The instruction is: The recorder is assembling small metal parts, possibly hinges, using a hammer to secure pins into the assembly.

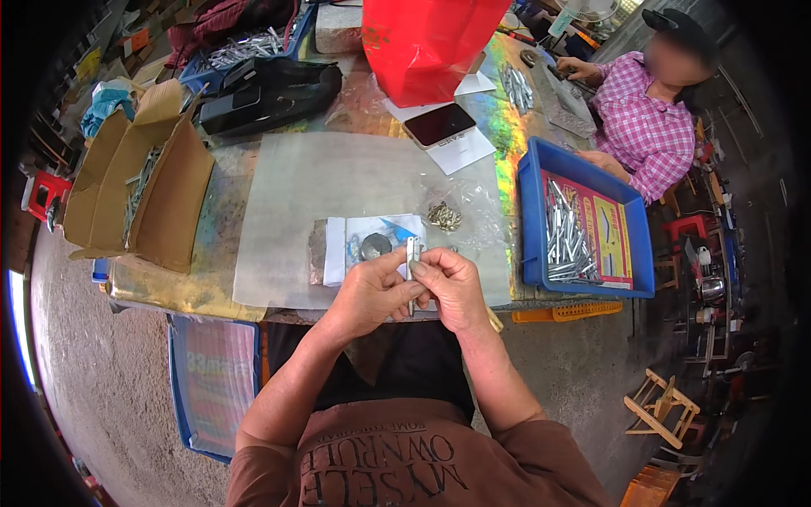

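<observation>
Between both hands, close to the table's front edge, is a slim silver metal piece point(412, 251), with its long side pointing away from me. My left hand point(372, 294) pinches it from the left with thumb and fingers. From the right, my right hand point(452, 287) closes on the same piece, thumb on top. Just beyond my left hand lies a dark round disc point(375, 246) on a white and blue sheet point(335, 245). A little pile of small brass-coloured parts point(443, 216) sits on clear plastic past my right hand.
At right stands a blue tray point(530, 215) of slim metal pieces; at left, an open cardboard box point(173, 198) holds more. A phone point(439, 126), red bag point(427, 46) and black bag point(270, 97) lie farther back. A person in a checked shirt point(646, 122) works at far right.
</observation>
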Demonstrator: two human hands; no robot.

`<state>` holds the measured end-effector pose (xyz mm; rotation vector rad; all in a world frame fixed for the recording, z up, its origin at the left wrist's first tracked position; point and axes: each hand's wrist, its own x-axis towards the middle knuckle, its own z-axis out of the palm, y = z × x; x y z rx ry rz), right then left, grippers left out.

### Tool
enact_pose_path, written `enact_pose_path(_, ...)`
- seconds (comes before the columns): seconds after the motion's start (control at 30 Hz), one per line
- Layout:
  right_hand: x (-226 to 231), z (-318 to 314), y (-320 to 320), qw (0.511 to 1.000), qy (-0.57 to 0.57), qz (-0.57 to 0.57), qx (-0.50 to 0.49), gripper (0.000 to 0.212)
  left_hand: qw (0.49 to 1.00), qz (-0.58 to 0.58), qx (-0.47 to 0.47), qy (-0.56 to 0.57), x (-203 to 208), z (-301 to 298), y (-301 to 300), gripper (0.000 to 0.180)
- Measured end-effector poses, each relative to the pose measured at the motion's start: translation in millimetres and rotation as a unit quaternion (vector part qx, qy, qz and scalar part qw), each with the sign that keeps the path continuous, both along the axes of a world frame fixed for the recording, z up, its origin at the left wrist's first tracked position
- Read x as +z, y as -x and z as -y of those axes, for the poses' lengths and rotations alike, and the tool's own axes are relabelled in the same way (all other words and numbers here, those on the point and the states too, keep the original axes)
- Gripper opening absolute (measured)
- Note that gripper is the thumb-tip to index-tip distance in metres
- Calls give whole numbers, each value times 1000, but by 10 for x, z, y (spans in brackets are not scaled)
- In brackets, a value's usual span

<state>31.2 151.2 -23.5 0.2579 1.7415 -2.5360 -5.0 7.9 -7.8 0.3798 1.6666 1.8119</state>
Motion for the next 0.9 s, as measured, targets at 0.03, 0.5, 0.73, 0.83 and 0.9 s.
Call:
enact_pose_path(0.03, 5, -2, -5, 1000, -1, -2, -2, 11, 1000, 3, 2, -3, 6, -5, -1, 39)
enact_pose_path(0.5, -13, -1056, 343, 882, -390, -23, -265, 12, 978, -59, 198, -8, 37, 562, 194, 38)
enact_pose_path(0.73, -229, -1174, 581, 671, -708, 48, -216, 20, 963, -90, 247, 62, -82, 886, 304, 37)
enact_pose_path(0.83, -385, -1249, 661, 683, -708, 68, -167, 21, 955, -96, 260, 102, -201, 1059, 397, 37)
enact_pose_path(0.9, -529, -1349, 678, 704, -697, 38, -134, 21, 949, -85, 266, 143, -255, 1166, 443, 38)
